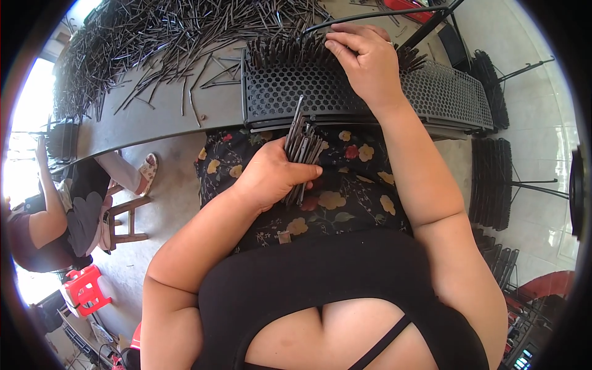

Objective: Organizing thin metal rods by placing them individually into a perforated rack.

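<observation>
My left hand (274,172) is closed around a bundle of thin dark sticks (302,145), held upright in front of my lap at the table's front edge. One stick pokes up above the others. My right hand (373,65) reaches over a dark perforated metal rack (296,89). Its thumb and index finger are pinched together beside a row of sticks (277,52) standing upright along the rack's far side. Whatever lies between those fingertips is too small to make out. More upright sticks (410,60) show just right of this hand.
A large heap of loose sticks (166,37) covers the table's (148,114) far left. A black metal bar (376,15) crosses above the rack. Filled racks (491,183) hang along the right wall. Another person (46,216) sits at the left, near a wooden stool (126,222) and a red stool (86,290).
</observation>
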`<state>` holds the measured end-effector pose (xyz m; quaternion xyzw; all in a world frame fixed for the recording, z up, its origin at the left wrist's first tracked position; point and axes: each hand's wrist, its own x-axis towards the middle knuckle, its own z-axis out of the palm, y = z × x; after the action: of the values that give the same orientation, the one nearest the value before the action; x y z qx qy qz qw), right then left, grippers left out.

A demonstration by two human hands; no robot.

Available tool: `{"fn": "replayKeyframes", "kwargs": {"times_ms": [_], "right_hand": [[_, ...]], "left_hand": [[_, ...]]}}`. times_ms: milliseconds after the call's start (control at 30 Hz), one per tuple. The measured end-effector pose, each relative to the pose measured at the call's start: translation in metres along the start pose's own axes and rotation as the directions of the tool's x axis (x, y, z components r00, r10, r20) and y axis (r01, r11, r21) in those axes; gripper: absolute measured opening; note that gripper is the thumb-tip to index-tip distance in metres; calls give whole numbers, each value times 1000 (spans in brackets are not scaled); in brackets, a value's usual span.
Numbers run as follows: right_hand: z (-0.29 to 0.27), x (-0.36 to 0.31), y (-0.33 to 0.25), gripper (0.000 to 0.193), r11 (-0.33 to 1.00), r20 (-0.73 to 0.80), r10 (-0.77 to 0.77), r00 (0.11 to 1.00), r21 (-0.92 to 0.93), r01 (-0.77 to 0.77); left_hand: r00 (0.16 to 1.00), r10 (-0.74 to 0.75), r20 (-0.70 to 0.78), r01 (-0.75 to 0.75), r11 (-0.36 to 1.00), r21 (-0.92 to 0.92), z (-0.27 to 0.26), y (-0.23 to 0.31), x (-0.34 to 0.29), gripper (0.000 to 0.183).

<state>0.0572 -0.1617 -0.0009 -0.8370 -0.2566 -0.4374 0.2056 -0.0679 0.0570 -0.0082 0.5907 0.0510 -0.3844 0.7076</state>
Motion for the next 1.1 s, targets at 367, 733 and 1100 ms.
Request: {"fn": "replayKeyframes", "kwargs": {"times_ms": [367,733,1100], "right_hand": [[-37,-1,-68,17,135,817,238,526,508,-851],[-17,-10,-13,21,633,76,568,820,596,-494],[-20,-13,-19,13,972,25,207,978,105,-208]], "left_hand": [[993,85,78,-88,996,28,-4,-5,-3,25],[1000,-6,10,6,998,-60,0,3,-1,21],[1000,-3,23,4,999,-42,-3,-3,3,21]]}}
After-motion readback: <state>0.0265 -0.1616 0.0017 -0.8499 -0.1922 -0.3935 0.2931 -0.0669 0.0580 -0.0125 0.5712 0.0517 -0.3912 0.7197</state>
